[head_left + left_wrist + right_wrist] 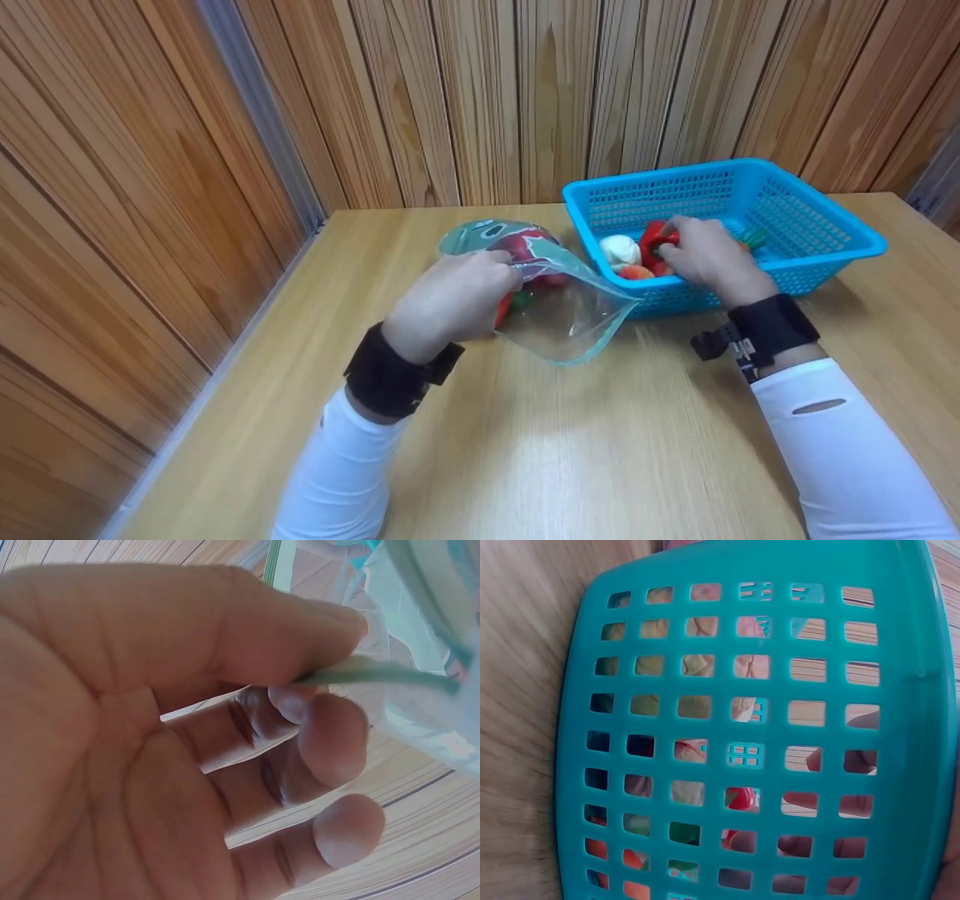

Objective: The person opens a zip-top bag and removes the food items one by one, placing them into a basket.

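Note:
My left hand pinches the green-edged mouth of a clear zip bag between thumb and index finger, its other fingers loosely curled in the left wrist view. Red and green items show inside the bag. Over at the blue basket, my right hand reaches in past the near rim and grips a red pepper. A white garlic-like bulb and an orange-red round item lie beside the pepper. In the right wrist view, the basket's wall hides most of that hand.
A green item lies in the basket to the right of my hand. Wooden panels rise behind the table and along its left side. The bag's open mouth touches or nearly touches the basket's near left corner.

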`<state>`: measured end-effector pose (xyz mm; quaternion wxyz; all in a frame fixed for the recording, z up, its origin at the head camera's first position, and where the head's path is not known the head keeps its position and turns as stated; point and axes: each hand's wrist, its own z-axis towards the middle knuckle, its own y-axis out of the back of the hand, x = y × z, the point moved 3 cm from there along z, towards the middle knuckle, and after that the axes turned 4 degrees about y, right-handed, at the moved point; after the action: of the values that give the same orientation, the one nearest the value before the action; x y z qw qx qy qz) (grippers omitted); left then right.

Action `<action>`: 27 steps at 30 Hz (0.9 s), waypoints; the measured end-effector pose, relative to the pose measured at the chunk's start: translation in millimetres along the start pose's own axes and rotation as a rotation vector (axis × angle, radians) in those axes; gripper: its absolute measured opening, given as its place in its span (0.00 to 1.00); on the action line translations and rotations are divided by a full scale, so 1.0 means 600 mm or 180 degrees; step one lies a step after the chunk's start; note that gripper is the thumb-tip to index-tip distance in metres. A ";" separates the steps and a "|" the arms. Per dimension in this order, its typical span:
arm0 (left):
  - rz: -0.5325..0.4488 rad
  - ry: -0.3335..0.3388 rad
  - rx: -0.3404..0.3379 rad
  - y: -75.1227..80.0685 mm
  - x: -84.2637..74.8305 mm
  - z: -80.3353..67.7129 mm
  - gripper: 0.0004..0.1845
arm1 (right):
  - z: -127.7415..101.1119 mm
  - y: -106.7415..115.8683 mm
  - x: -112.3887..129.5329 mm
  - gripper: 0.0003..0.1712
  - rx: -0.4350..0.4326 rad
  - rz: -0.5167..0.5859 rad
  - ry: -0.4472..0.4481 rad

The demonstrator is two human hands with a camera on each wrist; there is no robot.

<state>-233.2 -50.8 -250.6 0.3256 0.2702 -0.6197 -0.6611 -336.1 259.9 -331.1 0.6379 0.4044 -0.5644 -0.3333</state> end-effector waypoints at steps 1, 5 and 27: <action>0.0029 -0.0004 -0.0004 0.000 0.000 0.000 0.20 | 0.000 0.000 0.000 0.29 -0.0003 -0.0013 0.0003; 0.0098 -0.0047 -0.0065 0.000 0.001 -0.001 0.17 | 0.003 0.000 0.001 0.28 -0.0036 -0.0037 0.0014; -0.0144 0.0025 -0.0334 0.016 -0.001 0.005 0.15 | -0.114 0.013 0.229 0.14 -0.0551 0.0656 0.3651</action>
<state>-234.3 -48.8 -240.9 0.3267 0.2693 -0.5767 -0.6987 -249.3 151.7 -264.6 0.9011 0.4095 -0.1363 -0.0424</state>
